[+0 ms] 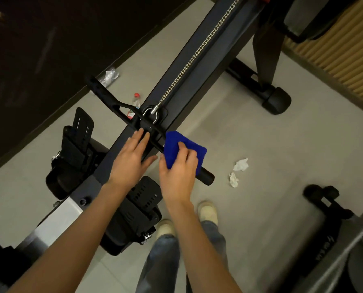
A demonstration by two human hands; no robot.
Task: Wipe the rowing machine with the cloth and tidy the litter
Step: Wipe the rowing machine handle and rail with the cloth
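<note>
The rowing machine's dark rail [189, 66] runs diagonally across the floor, with a chain [199, 51] leading to the black pull handle [112, 104]. My right hand [179, 172] is wrapped around the handle's near grip through a blue cloth [176, 144]. My left hand [129, 159] lies flat with fingers spread on the handle's middle and the rail. Two crumpled white tissues [240, 164] [233, 179] lie on the floor to the right. A clear bottle with a red cap [135, 104] and a crushed clear bottle [109, 76] lie behind the handle.
Black footrests [74, 153] [138, 210] flank the rail. The machine's front leg and foot [269, 96] stand at upper right. More black equipment [328, 204] sits at right. My shoes [207, 210] are on the grey floor, and a dark wall [38, 49] runs along the left.
</note>
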